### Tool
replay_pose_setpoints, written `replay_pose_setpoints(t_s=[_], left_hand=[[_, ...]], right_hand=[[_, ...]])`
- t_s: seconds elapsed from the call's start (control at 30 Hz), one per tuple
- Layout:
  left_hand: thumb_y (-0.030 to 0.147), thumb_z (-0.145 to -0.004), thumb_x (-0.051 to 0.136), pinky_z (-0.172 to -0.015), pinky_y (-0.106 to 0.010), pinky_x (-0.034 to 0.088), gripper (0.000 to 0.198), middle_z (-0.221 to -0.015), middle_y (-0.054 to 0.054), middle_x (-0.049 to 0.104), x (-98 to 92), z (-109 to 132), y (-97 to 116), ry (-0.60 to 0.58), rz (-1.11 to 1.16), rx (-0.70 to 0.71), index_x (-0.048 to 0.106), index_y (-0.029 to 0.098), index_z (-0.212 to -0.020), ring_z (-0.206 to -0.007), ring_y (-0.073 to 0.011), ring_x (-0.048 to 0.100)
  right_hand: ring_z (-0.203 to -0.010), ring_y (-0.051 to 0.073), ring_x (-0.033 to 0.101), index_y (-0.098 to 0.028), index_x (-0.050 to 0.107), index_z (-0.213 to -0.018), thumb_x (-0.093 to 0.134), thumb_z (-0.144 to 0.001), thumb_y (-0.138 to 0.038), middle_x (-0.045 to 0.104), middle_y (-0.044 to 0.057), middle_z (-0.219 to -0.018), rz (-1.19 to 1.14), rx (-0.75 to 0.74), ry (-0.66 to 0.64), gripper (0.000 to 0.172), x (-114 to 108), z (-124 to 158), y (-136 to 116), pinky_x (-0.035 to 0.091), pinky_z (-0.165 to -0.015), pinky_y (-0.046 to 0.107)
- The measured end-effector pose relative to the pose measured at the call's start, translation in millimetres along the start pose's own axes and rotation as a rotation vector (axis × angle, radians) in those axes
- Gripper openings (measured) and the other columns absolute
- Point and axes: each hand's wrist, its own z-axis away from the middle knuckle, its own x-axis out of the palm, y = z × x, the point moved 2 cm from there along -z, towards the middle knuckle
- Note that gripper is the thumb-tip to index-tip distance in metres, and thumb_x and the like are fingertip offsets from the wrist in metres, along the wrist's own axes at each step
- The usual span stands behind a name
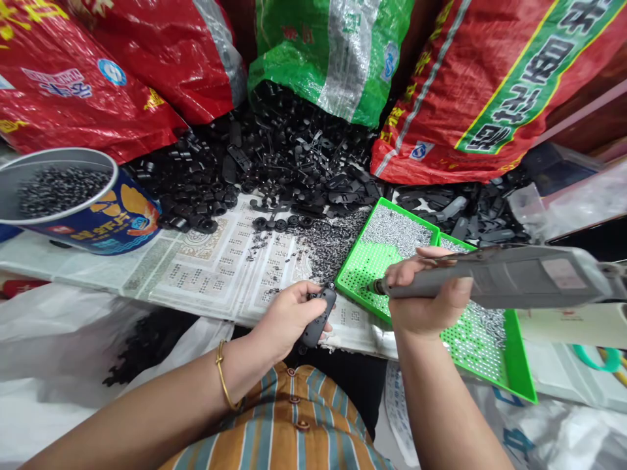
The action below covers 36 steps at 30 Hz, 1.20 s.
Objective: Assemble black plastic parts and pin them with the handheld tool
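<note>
Being pinched between the thumb and fingers of the left hand (pixel 291 316) is a black plastic piece (pixel 319 316), held tilted at the near edge of the table (pixel 220 261). Well clear of it, a grey power driver (pixel 519 277) is gripped around its narrow front end by the right hand (pixel 416 316); its tip is aimed over a green perforated tray (pixel 377 258), though whether contact is made cannot be told. Silvery screws (pixel 401 228) are gathered at that tray's far side, and a second green tray (pixel 522 369) is set beside it. Farther out, loose black parts (pixel 304 163) are heaped before red bags (pixel 470 85) and a green bag (pixel 294 72), while a blue bucket (pixel 78 225) is seen at left, filled with small pieces.
</note>
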Motion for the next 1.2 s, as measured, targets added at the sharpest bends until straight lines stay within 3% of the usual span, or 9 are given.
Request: replay_pose_setpoints(t_s=[0.13,0.27,0.47,0.77,1.2], left_hand=[[0.023,-0.07,0.057,-0.039,-0.018,0.041,0.014,-0.058,0.002,0.056,1.3,-2.6,-1.5,0.013,-0.033,0.017,0.05,0.017,-0.08,-0.048,-0.0113,0.058],[0.02,-0.069,0.056,-0.036,-0.016,0.039,0.011,-0.051,0.005,0.051,3.9,-2.0,0.8,0.021,-0.038,0.016,0.049,0.017,-0.077,-0.044,-0.0105,0.055],[0.02,-0.065,0.058,-0.036,-0.018,0.04,0.016,-0.048,0.008,0.049,7.3,-2.8,0.2,0.034,0.025,0.026,0.047,0.019,-0.077,-0.042,-0.0113,0.055],[0.024,-0.063,0.06,-0.036,-0.019,0.04,0.02,-0.049,0.007,0.049,4.4,-5.1,-5.1,0.032,0.031,0.044,0.047,0.02,-0.078,-0.043,-0.0122,0.055],[0.028,-0.064,0.062,-0.039,-0.019,0.04,0.02,-0.054,0.005,0.052,5.8,-7.7,-8.2,0.056,-0.003,0.065,0.048,0.018,-0.075,-0.042,-0.0101,0.054]], right_hand=[[-0.032,0.013,0.043,-0.019,0.056,-0.08,0.046,-0.073,-0.057,0.047,-0.006,-0.041,-0.033,-0.02,0.03,0.041,5.6,-0.4,-16.6,0.034,-0.035,0.028],[-0.033,0.012,0.043,-0.021,0.055,-0.082,0.047,-0.071,-0.063,0.046,-0.007,-0.041,-0.092,0.054,-0.034,0.044,24.9,6.3,-32.1,0.036,-0.039,0.028],[-0.032,0.011,0.04,-0.021,0.053,-0.079,0.05,-0.069,-0.063,0.045,-0.007,-0.04,-0.166,0.136,-0.098,0.043,48.8,14.4,-34.1,0.034,-0.039,0.027],[-0.033,0.012,0.041,-0.021,0.055,-0.081,0.052,-0.069,-0.061,0.045,-0.007,-0.042,-0.198,0.159,-0.161,0.042,49.5,17.5,-21.7,0.034,-0.04,0.028],[-0.038,0.013,0.045,-0.019,0.058,-0.073,0.053,-0.073,-0.053,0.045,-0.005,-0.044,-0.197,0.076,-0.303,0.034,57.7,26.2,-19.5,0.038,-0.041,0.028]])
